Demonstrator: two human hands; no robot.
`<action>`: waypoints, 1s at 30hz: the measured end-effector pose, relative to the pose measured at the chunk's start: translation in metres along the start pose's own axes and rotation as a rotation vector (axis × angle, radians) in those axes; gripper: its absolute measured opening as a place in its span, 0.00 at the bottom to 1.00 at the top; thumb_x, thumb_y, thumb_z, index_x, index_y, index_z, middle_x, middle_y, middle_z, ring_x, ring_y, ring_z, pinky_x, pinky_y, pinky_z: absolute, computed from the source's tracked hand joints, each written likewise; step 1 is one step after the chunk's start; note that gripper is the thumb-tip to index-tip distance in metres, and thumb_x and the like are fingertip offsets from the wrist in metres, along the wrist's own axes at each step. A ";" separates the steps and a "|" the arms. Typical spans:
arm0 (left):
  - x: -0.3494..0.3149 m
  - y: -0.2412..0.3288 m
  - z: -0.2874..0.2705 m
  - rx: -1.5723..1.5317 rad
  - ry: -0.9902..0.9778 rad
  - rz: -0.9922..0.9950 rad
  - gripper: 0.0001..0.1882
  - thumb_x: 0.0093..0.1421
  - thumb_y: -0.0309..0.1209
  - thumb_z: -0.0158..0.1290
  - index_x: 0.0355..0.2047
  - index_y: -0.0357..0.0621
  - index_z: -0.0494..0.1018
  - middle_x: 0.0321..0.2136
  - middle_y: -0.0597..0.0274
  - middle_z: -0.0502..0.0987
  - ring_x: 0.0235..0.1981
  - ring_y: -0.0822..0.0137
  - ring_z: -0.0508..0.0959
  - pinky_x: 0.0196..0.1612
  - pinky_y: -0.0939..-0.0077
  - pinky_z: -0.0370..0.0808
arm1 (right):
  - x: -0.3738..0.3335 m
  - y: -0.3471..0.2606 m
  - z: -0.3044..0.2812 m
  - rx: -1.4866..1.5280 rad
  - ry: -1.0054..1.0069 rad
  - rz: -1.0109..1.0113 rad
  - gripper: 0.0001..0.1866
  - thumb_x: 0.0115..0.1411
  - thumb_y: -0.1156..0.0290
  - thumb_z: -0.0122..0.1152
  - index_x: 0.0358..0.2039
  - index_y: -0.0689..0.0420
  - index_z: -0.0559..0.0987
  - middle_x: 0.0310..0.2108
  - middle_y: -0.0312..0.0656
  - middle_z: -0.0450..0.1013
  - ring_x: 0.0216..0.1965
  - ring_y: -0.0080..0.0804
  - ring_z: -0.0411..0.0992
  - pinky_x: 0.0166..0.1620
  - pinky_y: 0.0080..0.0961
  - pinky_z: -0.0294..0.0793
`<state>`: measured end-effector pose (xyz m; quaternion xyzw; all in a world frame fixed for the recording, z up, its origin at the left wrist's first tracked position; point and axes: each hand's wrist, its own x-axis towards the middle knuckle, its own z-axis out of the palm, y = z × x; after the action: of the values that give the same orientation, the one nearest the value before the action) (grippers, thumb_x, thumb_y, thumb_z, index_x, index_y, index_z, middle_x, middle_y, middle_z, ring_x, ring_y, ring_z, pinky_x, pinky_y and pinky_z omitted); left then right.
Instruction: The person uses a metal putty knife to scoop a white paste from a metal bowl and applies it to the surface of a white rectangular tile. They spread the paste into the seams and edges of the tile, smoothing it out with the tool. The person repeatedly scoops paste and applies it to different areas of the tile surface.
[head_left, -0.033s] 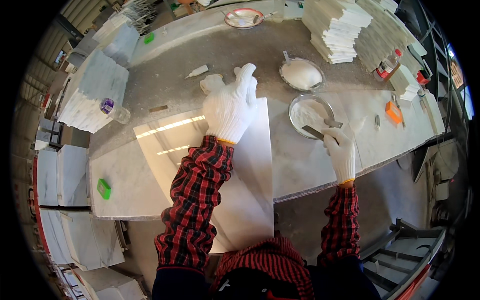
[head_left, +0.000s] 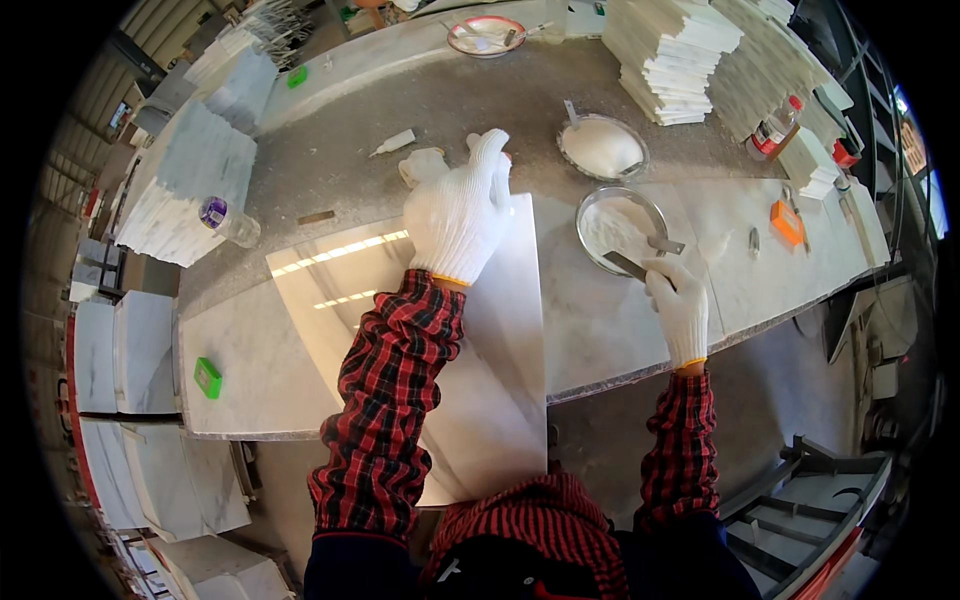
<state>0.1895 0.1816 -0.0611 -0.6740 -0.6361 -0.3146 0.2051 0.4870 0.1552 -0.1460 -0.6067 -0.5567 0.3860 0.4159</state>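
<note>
My left hand (head_left: 457,222), in a white knitted glove, grips the far edge of a glossy pale stone slab (head_left: 490,330). One finger points away from me; the others are partly hidden beyond the edge. The slab reaches past the bench's near edge towards my body. To the right, my gloved right hand (head_left: 682,308) is closed around a flat metal scraper blade (head_left: 626,265). Its tip lies at the near rim of a round metal bowl (head_left: 580,235) of white powder or paste. A second small blade (head_left: 666,244) rests across that bowl's right rim.
Behind lies another bowl of white powder (head_left: 603,146). Stone tile stacks stand at left (head_left: 190,175) and far right (head_left: 665,60). A bottle (head_left: 230,222), a small white tube (head_left: 393,142), a green box (head_left: 207,378) and an orange tool (head_left: 786,223) lie about the bench (head_left: 250,330).
</note>
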 end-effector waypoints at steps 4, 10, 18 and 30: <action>0.001 -0.007 0.009 0.022 0.134 0.033 0.11 0.62 0.38 0.57 0.46 0.65 0.78 0.19 0.59 0.75 0.24 0.51 0.77 0.20 0.56 0.73 | -0.004 0.002 0.005 0.080 0.058 0.008 0.12 0.63 0.72 0.59 0.43 0.60 0.86 0.24 0.35 0.76 0.23 0.17 0.68 0.27 0.20 0.68; 0.009 -0.017 -0.025 0.024 -0.082 -0.180 0.12 0.65 0.41 0.55 0.49 0.66 0.78 0.24 0.52 0.81 0.26 0.48 0.82 0.27 0.53 0.78 | 0.009 -0.014 0.009 -0.021 0.069 -0.042 0.12 0.62 0.69 0.60 0.43 0.58 0.86 0.24 0.38 0.78 0.23 0.22 0.72 0.29 0.23 0.71; 0.017 -0.029 -0.046 -0.012 -0.113 -0.271 0.15 0.70 0.43 0.48 0.53 0.66 0.78 0.33 0.54 0.84 0.35 0.44 0.83 0.37 0.50 0.78 | 0.044 0.002 0.025 -0.478 0.167 -0.249 0.12 0.61 0.65 0.59 0.39 0.51 0.87 0.34 0.48 0.82 0.37 0.49 0.80 0.40 0.39 0.78; 0.014 -0.025 -0.050 -0.021 -0.092 -0.264 0.13 0.69 0.39 0.52 0.52 0.65 0.78 0.27 0.49 0.82 0.28 0.45 0.82 0.32 0.51 0.76 | 0.028 -0.017 0.019 0.072 0.031 0.002 0.13 0.62 0.73 0.59 0.42 0.65 0.85 0.26 0.36 0.75 0.24 0.18 0.67 0.27 0.20 0.65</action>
<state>0.1564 0.1608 -0.0186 -0.6002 -0.7249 -0.3140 0.1253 0.4656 0.1852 -0.1366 -0.5980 -0.5353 0.3966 0.4456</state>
